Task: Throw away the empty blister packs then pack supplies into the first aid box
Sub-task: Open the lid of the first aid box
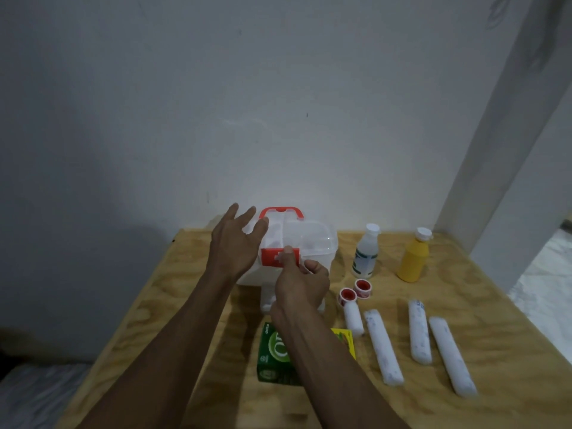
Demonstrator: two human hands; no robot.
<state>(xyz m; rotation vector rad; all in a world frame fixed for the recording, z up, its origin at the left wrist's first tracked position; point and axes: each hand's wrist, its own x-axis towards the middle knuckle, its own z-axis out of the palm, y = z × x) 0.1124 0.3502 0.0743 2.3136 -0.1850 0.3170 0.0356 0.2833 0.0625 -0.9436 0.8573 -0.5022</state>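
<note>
A translucent white first aid box with a red handle and a red latch stands at the back of the wooden table. My left hand hovers open at the box's left side, fingers spread. My right hand is at the box's front, its thumb pressed on the red latch and its fingers curled. Supplies lie on the table: a green box, a yellow box partly hidden by my right forearm, two red tape rolls, and several white wrapped bandage rolls.
A clear bottle and a yellow bottle stand at the back right. A white wall rises right behind the table and a white column stands at the right. The table's left edge drops off to a dark floor.
</note>
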